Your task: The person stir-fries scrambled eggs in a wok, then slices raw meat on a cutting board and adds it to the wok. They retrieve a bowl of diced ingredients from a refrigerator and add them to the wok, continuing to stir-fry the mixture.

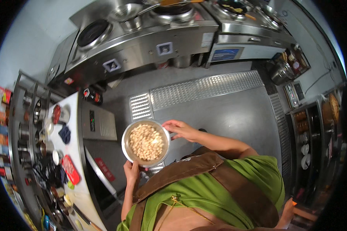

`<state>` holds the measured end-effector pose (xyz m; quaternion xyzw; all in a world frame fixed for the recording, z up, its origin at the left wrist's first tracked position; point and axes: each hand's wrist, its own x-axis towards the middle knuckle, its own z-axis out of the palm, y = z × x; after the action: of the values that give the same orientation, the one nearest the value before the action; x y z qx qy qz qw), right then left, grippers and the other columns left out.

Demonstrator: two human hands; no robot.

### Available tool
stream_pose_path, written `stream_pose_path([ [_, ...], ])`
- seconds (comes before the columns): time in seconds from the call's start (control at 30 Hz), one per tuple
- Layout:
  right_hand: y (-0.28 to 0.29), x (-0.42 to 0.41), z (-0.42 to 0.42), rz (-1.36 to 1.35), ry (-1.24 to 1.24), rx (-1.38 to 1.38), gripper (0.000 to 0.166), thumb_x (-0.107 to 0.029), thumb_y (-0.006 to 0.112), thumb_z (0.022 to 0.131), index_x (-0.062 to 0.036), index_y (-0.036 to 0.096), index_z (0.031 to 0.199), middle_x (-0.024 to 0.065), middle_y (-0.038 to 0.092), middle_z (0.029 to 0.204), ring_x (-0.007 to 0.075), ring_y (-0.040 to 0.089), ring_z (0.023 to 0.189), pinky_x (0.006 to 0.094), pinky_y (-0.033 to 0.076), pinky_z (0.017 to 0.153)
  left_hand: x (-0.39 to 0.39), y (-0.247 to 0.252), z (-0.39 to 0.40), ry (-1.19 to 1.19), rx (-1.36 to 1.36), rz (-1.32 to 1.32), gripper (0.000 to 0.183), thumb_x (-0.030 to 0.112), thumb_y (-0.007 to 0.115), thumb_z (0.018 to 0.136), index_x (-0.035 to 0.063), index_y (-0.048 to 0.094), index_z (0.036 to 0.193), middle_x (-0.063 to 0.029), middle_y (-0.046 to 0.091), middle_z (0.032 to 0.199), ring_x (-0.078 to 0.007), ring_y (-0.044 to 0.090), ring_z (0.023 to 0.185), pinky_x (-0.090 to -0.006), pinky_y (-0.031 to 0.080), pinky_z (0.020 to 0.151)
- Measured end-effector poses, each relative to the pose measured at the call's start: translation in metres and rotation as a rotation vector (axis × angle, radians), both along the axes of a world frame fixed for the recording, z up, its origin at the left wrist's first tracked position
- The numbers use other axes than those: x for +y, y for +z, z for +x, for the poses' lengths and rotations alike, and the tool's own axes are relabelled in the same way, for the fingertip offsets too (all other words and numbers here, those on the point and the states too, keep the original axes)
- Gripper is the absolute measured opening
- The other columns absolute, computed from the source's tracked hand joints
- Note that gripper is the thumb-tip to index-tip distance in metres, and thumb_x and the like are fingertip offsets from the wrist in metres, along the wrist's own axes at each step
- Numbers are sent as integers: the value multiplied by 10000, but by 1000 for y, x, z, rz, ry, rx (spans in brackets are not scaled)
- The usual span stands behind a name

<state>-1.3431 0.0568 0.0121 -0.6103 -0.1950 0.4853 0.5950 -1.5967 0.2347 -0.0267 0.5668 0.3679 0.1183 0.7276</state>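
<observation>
A round stainless steel bowl (125, 145) is held in front of my apron, above the floor. Pale, nut-like pieces (147, 141) fill much of it; their exact kind cannot be told. My left hand (132, 170) grips the bowl's near left edge, the thumb at the rim and the other fingers hidden beneath. On the right side, my right hand (180, 130) has its fingertips against the rim, with the fingers somewhat spread.
At left, a white counter (84, 184) bears a red tray of meat (70, 169), a knife (85, 217) and containers. An open refrigerator door (99, 171) juts below it. Wok burners (94, 33) line the far side; shelves (313, 138) stand right. Another person's arm (286, 213) shows lower right.
</observation>
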Motion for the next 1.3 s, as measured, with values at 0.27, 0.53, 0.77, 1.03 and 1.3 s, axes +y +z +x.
stream_pose_path([
  [0.27,81,3,-170,-11,-552,-251,313,-216,643,899,-66,470,1113,64,551,1138,168,571,1005,318,565,709,115,62,11,-698,-282,71,260,90,478,936,-162,535,906,-185,659,753,-221,667,555,-300,560,482],
  [0.53,111,53,-228,188,-859,-220,370,-116,629,852,-56,466,1179,95,612,1053,196,654,854,364,603,604,187,145,57,-1195,-237,150,441,364,481,989,-53,568,1102,-143,672,819,-180,673,632,-269,582,534],
  [0.77,27,68,-217,370,-1159,-324,348,-35,574,847,-47,485,1183,106,624,1019,176,667,773,299,595,542,265,102,97,-1002,-579,516,459,314,513,981,74,466,1369,-131,661,958,-172,661,791,-286,552,670],
  [1.03,-22,108,-224,597,-1377,-504,305,-29,545,863,-50,492,1163,58,654,916,128,664,666,243,569,495,309,99,186,-372,-767,1635,612,261,646,867,62,408,1394,-200,525,1219,-355,582,1047,-433,495,878],
  [1.3,-5,145,-226,847,-1391,-539,316,0,534,875,-31,501,1188,54,648,888,115,661,693,255,588,552,392,122,145,-494,-51,1864,756,165,579,879,157,165,1512,-220,467,1206,-403,588,1024,-475,500,836],
])
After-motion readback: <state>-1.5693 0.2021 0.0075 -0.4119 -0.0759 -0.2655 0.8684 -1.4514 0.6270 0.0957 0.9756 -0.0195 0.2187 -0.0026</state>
